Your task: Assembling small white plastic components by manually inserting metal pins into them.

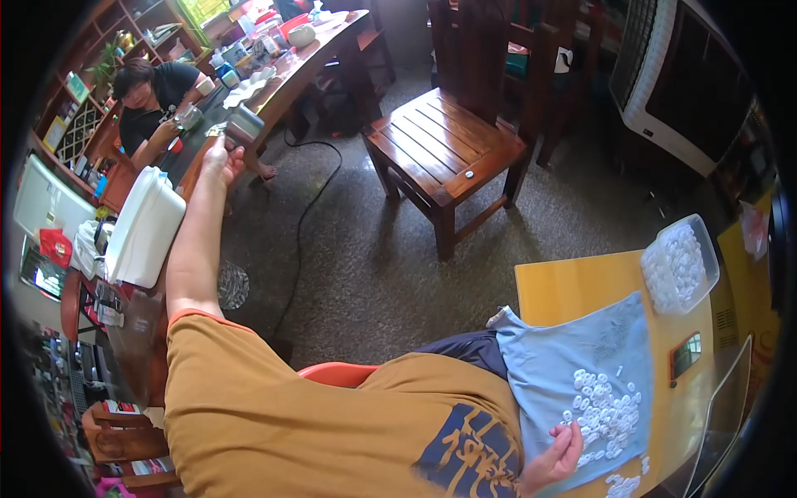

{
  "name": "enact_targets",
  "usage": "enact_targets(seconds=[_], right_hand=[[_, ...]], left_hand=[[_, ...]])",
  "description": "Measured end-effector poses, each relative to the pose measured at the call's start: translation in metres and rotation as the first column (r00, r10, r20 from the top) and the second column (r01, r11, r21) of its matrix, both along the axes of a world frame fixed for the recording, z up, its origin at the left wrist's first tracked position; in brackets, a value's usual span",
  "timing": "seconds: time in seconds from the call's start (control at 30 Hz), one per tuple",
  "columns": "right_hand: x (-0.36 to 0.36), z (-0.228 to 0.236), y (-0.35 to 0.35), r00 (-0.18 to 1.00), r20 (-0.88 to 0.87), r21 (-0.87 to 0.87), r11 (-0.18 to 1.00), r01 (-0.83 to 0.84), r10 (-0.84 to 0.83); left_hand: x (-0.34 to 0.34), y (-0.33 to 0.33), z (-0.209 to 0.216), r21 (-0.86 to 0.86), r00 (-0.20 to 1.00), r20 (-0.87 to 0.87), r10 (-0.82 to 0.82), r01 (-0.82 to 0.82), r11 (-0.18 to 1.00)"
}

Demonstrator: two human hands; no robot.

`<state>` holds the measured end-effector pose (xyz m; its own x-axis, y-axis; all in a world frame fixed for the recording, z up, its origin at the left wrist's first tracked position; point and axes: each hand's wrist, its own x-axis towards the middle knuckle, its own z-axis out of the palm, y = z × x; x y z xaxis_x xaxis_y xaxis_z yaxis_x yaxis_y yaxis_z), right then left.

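Observation:
My left arm reaches far out to the upper left. At its end my left hand point(222, 162) is closed at the lower end of a grey, shiny, box-like container point(245, 124), beside the edge of a long wooden table. Low on the right, my right hand point(558, 458) has its fingers drawn together at the edge of a spread of small white plastic pieces point(610, 419). Whether a piece sits between those fingertips is too small to make out. The pieces lie on a light blue cloth point(540, 357) draped over a yellow table point(556, 282).
A clear tub point(701, 286) of white pieces and a phone point(686, 357) are on the yellow table. A wooden chair point(448, 141) stands ahead. Another person point(154, 108) sits behind the cluttered long table point(311, 62), near a white lidded bin point(145, 228). A cable point(314, 199) crosses the floor.

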<state>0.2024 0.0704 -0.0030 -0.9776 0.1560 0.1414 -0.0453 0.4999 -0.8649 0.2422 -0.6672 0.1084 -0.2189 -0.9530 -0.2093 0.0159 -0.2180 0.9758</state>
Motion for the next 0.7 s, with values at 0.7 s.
enact_targets(seconds=[0.7], right_hand=[[-0.03,-0.033,-0.013,0.994,0.003,-0.105,0.988,-0.112,0.113]], left_hand=[[-0.015,-0.011,0.096,-0.131,0.996,0.084,-0.044,0.055,0.99]])
